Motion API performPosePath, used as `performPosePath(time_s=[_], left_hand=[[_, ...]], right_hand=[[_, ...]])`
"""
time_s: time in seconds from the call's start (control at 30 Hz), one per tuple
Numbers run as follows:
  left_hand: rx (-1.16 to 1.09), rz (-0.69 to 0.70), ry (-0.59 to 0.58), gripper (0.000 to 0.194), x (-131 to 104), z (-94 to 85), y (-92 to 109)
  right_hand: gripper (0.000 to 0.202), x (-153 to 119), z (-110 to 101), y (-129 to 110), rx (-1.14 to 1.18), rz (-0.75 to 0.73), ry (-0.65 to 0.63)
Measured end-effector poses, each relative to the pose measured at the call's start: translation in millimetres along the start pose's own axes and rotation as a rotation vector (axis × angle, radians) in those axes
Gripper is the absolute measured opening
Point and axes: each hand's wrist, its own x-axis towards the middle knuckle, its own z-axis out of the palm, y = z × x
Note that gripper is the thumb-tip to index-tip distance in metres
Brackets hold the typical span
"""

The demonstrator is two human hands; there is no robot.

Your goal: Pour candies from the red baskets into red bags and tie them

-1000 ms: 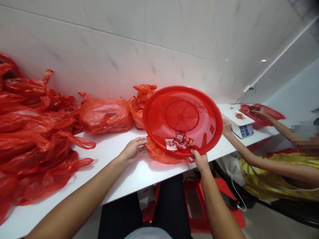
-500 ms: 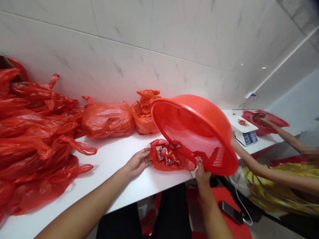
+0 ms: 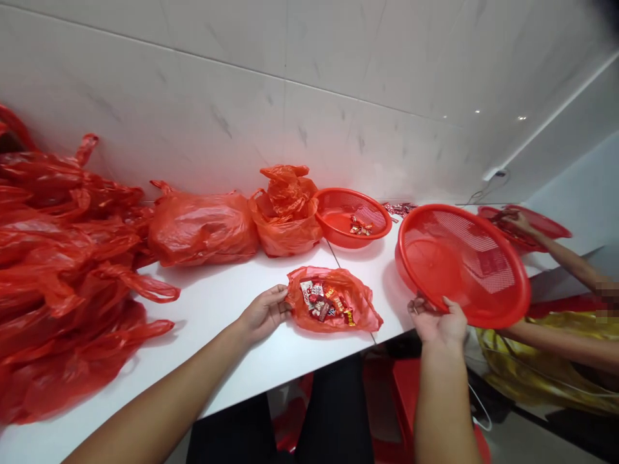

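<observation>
Table edge (image 3: pixel 280 380) near bag (image 3: pixel 362 298) in left hand (image 3: pixel 264 316); right hand (image 3: pixel 440 325) touches basket (image 3: pixel 438 261).

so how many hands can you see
3: left hand at the open bag, right hand on the tilted basket, co-worker's hand at far right; their other hand is hidden.

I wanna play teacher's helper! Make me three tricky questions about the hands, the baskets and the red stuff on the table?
1. True or false: the basket right by the camera wearer's right hand is green.
2. Fill the gap: the left hand touches the edge of an open plastic ____.
3. Pick one: the basket near the wall has in it
A) apples
B) small wrapped treats
C) socks

Key: 1. False, it is red. 2. Bag. 3. B.
</observation>
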Motion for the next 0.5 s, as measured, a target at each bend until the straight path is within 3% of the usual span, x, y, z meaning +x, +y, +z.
performPosePath(time_s=[0.13, 0.33, 0.5], left_hand=[[0.011, -0.009, -0.023, 0.024, 1, 1.5, 2], [0.038, -0.021, -0.061, 0.026, 4, 1.4, 4], [0.056, -0.037, -0.084, 0.023, 5, -0.8, 4]], right_hand=[[0.021, 7, -7, 6, 0.005, 0.095, 0.075], [0.016, 16, 0, 7, 0.023, 0.181, 0.109], [0.021, 24, 3, 7, -0.002, 0.211, 0.071]])
